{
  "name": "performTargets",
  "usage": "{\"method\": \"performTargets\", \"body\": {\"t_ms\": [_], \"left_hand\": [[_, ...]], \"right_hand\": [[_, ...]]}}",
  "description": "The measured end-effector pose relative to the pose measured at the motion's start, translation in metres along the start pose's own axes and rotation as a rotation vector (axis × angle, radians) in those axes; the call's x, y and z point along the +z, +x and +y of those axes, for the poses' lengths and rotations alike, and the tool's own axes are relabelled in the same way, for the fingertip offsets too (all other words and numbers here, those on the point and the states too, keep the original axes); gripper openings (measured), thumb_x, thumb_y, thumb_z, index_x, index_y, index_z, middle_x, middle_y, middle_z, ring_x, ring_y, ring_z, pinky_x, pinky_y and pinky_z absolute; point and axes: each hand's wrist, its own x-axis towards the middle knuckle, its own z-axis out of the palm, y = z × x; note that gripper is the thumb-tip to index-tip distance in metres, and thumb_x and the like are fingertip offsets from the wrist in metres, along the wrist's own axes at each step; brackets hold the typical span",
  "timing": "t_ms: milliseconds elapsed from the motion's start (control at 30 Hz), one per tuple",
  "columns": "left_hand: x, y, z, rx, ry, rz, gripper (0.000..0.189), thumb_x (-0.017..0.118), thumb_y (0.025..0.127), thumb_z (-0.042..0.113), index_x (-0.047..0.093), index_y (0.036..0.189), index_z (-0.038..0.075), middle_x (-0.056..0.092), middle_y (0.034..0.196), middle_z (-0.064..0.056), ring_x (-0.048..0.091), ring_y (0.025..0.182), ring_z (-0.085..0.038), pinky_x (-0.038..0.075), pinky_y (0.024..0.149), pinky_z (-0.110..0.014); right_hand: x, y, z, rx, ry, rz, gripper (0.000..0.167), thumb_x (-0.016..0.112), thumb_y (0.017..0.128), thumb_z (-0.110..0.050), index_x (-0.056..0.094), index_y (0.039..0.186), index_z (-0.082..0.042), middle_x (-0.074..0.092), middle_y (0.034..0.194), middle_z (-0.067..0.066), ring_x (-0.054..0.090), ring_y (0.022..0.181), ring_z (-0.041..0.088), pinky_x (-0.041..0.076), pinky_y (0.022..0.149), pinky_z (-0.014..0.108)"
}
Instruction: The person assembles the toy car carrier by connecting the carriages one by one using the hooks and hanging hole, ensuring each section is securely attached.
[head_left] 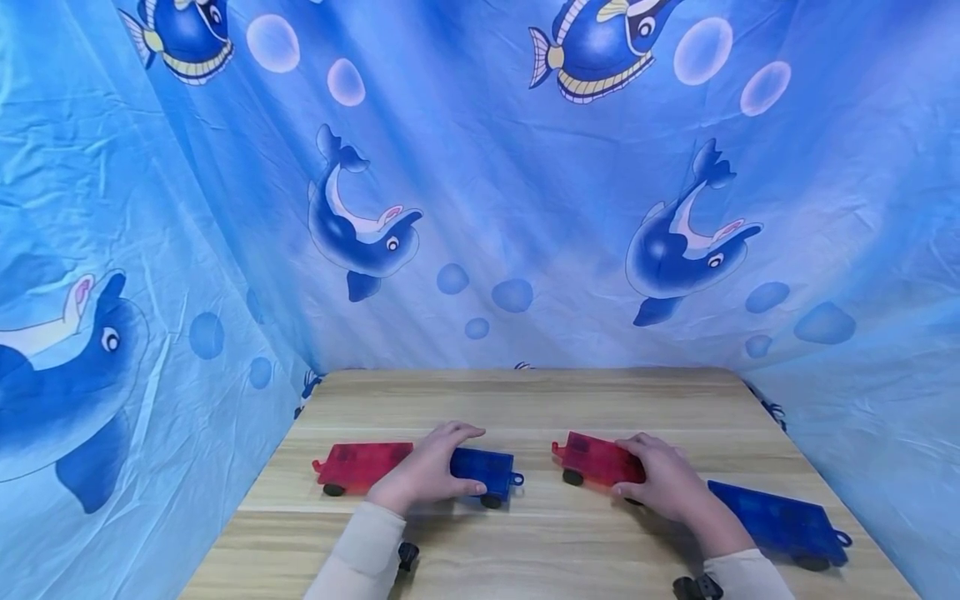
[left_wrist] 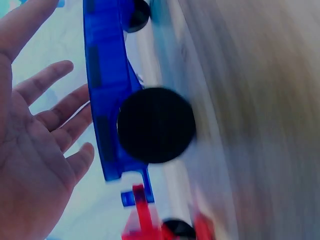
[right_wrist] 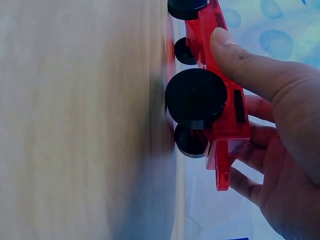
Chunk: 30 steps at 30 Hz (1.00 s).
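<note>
My left hand (head_left: 429, 465) spans a blue toy train car (head_left: 483, 473), its thumb on the near side and its fingers on the far side. In the left wrist view, the fingers are loosely spread and the thumb stands off the car. A red toy train car (head_left: 367, 465) is behind that blue one, and its red hook (left_wrist: 141, 205) overlaps the blue coupling end. My right hand (head_left: 666, 479) grips another red toy train car (head_left: 596, 460), thumb against one side and fingers on the other. The red loop (right_wrist: 222, 172) at its rear end has nothing hooked to it.
A second blue toy train car (head_left: 780, 517) stands on the right of the wooden table (head_left: 525, 400), behind my right wrist. A blue cloth (head_left: 487, 192) printed with dolphins and fish hangs behind and beside the table. A gap separates the two front cars.
</note>
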Motion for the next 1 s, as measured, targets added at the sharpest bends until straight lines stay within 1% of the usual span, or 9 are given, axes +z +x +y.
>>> {"method": "performTargets", "body": {"t_ms": [200,300,433,533,667,867,1000], "left_hand": [[0.008,0.006,0.005,0.005,0.014,-0.044,0.088,0.087,0.077,0.063,0.052,0.153,0.035,0.053,0.146,0.008,0.051,0.135,-0.021,0.052,0.105,-0.048],[0.010,0.009,0.008,0.019,0.040,-0.054,0.092,0.089,0.073,0.064,0.054,0.152,0.034,0.054,0.145,0.008,0.051,0.134,-0.020,0.052,0.104,-0.047],[0.014,0.014,0.011,0.046,0.076,-0.071,0.096,0.092,0.070,0.063,0.055,0.152,0.029,0.056,0.144,0.007,0.051,0.132,-0.021,0.052,0.104,-0.049],[0.017,0.016,0.014,0.046,0.081,-0.097,0.095,0.093,0.070,0.060,0.056,0.151,0.027,0.057,0.143,0.007,0.052,0.132,-0.022,0.054,0.101,-0.050],[0.019,0.018,0.016,0.037,0.082,-0.124,0.090,0.093,0.072,0.057,0.059,0.149,0.026,0.058,0.141,0.009,0.055,0.130,-0.021,0.054,0.101,-0.048],[0.022,0.019,0.015,0.014,0.065,-0.123,0.084,0.094,0.075,0.052,0.061,0.146,0.024,0.061,0.139,0.008,0.058,0.127,-0.019,0.052,0.103,-0.046],[0.022,0.018,0.013,-0.001,0.052,-0.125,0.083,0.093,0.075,0.053,0.061,0.146,0.024,0.061,0.139,0.009,0.058,0.127,-0.019,0.052,0.104,-0.047]], "right_hand": [[0.005,0.000,-0.002,-0.027,-0.006,0.004,0.075,0.094,0.076,-0.045,0.068,0.137,-0.010,0.066,0.119,-0.001,0.062,0.109,0.020,0.046,0.094,0.051],[0.005,0.001,-0.004,-0.039,-0.009,0.014,0.075,0.094,0.076,-0.044,0.068,0.137,-0.009,0.066,0.119,-0.001,0.062,0.109,0.020,0.046,0.094,0.051],[0.004,0.000,-0.008,-0.063,-0.009,0.019,0.073,0.094,0.077,-0.043,0.068,0.137,-0.009,0.066,0.118,-0.001,0.062,0.107,0.019,0.047,0.093,0.052],[0.004,0.000,-0.010,-0.072,-0.007,0.018,0.073,0.093,0.077,-0.043,0.069,0.137,-0.009,0.066,0.118,-0.001,0.062,0.107,0.019,0.047,0.092,0.051],[0.003,0.000,-0.011,-0.073,-0.006,0.023,0.072,0.094,0.077,-0.042,0.069,0.136,-0.009,0.066,0.119,-0.001,0.062,0.108,0.019,0.047,0.093,0.052],[0.003,0.000,-0.012,-0.061,0.002,0.013,0.073,0.094,0.077,-0.042,0.068,0.137,-0.010,0.065,0.117,-0.003,0.062,0.105,0.018,0.046,0.093,0.051],[0.004,-0.001,-0.013,-0.044,0.007,-0.001,0.075,0.094,0.077,-0.043,0.067,0.139,-0.011,0.065,0.116,-0.004,0.061,0.104,0.017,0.046,0.093,0.050]]}}
